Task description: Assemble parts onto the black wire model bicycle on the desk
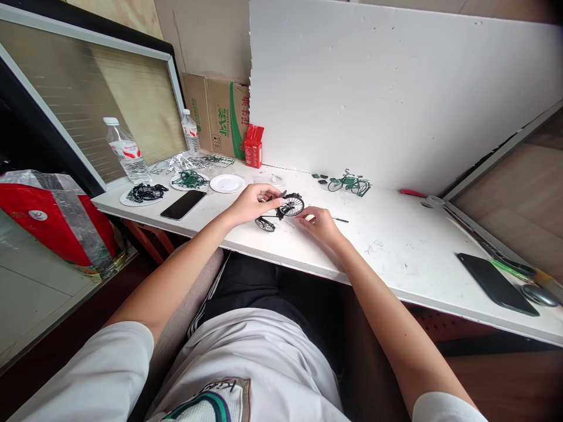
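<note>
A small black model bicycle (292,205) is held at a tilt just above the white table, with its two spoked wheels showing. My left hand (255,203) grips it from the left, thumb and fingers closed on its frame. Close to the wheel on the right is my right hand (317,224), its thumb and fingertips drawn together low over the tabletop. Whether anything tiny sits between those fingertips cannot be made out. A thin dark rod (341,220) lies just beyond the right hand. Farther back stands a green model bicycle (350,183).
On the left are paper plates, one bearing black parts (145,192) and another green parts (190,179), a phone (183,204) and two water bottles (127,152). A red box (254,146) stands behind. Another phone (497,283) lies at the right edge. A white board (396,94) backs the table.
</note>
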### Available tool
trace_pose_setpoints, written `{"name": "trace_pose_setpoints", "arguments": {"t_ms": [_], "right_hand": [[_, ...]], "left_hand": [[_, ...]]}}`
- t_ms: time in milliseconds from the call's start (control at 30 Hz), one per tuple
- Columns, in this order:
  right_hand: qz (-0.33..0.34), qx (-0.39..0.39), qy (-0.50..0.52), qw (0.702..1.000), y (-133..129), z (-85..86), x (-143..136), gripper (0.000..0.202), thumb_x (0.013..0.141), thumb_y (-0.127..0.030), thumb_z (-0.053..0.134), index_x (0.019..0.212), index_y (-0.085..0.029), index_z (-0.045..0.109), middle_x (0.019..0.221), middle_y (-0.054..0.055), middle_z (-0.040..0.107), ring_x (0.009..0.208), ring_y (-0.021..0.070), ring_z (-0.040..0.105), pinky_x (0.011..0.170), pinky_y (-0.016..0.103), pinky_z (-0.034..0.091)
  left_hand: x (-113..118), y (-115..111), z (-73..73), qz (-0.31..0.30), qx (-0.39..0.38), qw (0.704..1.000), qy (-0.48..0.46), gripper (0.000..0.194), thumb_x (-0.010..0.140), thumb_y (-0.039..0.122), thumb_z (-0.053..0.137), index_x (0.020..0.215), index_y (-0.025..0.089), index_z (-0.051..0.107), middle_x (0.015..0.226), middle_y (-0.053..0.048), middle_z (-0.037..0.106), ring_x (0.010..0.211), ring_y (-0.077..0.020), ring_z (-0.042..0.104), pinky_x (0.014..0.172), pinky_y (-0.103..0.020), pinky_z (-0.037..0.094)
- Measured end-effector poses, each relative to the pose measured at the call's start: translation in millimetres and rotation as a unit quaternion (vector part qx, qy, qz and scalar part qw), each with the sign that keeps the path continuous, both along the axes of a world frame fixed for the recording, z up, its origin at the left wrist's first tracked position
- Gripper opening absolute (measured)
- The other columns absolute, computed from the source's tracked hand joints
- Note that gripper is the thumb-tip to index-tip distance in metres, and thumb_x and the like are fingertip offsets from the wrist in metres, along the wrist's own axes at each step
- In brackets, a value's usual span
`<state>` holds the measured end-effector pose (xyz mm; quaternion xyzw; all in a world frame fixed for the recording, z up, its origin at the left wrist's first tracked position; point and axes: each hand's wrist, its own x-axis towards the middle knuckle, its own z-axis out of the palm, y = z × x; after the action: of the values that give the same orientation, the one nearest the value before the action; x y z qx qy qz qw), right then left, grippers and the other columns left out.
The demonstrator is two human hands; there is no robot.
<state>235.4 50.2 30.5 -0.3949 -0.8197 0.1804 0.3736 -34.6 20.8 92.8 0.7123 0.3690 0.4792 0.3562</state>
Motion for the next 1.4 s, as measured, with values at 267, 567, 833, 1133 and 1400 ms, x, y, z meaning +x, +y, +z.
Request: {"name": "trace_pose_setpoints", "arguments": {"t_ms": [267, 567, 833, 1133, 1400], "right_hand": [[0.002, 0.002, -0.003, 1.000, 2.0, -4.2, 0.5, 0.020, 0.097, -0.038, 0.071, 0.097, -0.021, 0.082, 0.102, 0.009, 0.083, 0.093, 0.0255, 0.077, 0.077, 0.035, 0.063], [0.001, 0.006, -0.003, 1.000, 1.9, -5.0, -0.2, 0.019, 0.097, -0.036, 0.071, 0.095, -0.020, 0.082, 0.102, 0.008, 0.084, 0.091, 0.0241, 0.077, 0.076, 0.033, 0.063], [0.010, -0.006, -0.011, 1.000, 3.4, -8.0, 0.1, 0.018, 0.097, -0.033, 0.072, 0.099, -0.021, 0.084, 0.104, 0.007, 0.084, 0.089, 0.0230, 0.077, 0.080, 0.033, 0.063], [0.019, -0.022, -0.016, 0.999, 1.8, -8.3, -1.7, 0.015, 0.097, -0.030, 0.072, 0.100, -0.020, 0.084, 0.104, 0.007, 0.085, 0.086, 0.0222, 0.078, 0.080, 0.033, 0.062], [0.012, -0.029, -0.027, 0.999, -1.3, -6.4, -3.2, 0.016, 0.098, -0.032, 0.072, 0.100, -0.021, 0.084, 0.104, 0.007, 0.085, 0.084, 0.0223, 0.078, 0.078, 0.033, 0.062]], "left_hand": [[0.3, -0.8, 0.0, -0.001, -0.005, 1.000, 0.002, 0.058, 0.076, 0.063, 0.090, 0.104, 0.014, 0.081, 0.107, -0.013, 0.080, 0.101, -0.0257, 0.072, 0.097, -0.039, 0.056], [1.0, -1.4, 1.2, -0.004, -0.008, 1.000, 0.005, 0.059, 0.075, 0.065, 0.090, 0.104, 0.014, 0.081, 0.110, -0.013, 0.080, 0.103, -0.0261, 0.071, 0.103, -0.042, 0.054], [0.8, -0.7, 0.3, -0.008, -0.011, 1.000, 0.008, 0.058, 0.077, 0.064, 0.089, 0.105, 0.013, 0.081, 0.111, -0.014, 0.080, 0.104, -0.0260, 0.072, 0.104, -0.042, 0.054], [1.6, -0.8, -0.4, -0.010, -0.005, 1.000, 0.021, 0.057, 0.078, 0.065, 0.088, 0.103, 0.014, 0.081, 0.110, -0.013, 0.080, 0.104, -0.0258, 0.071, 0.106, -0.043, 0.053], [2.2, -1.3, -1.0, -0.004, -0.003, 1.000, 0.025, 0.054, 0.079, 0.062, 0.088, 0.103, 0.014, 0.082, 0.111, -0.013, 0.080, 0.105, -0.0262, 0.071, 0.107, -0.044, 0.052]]}}
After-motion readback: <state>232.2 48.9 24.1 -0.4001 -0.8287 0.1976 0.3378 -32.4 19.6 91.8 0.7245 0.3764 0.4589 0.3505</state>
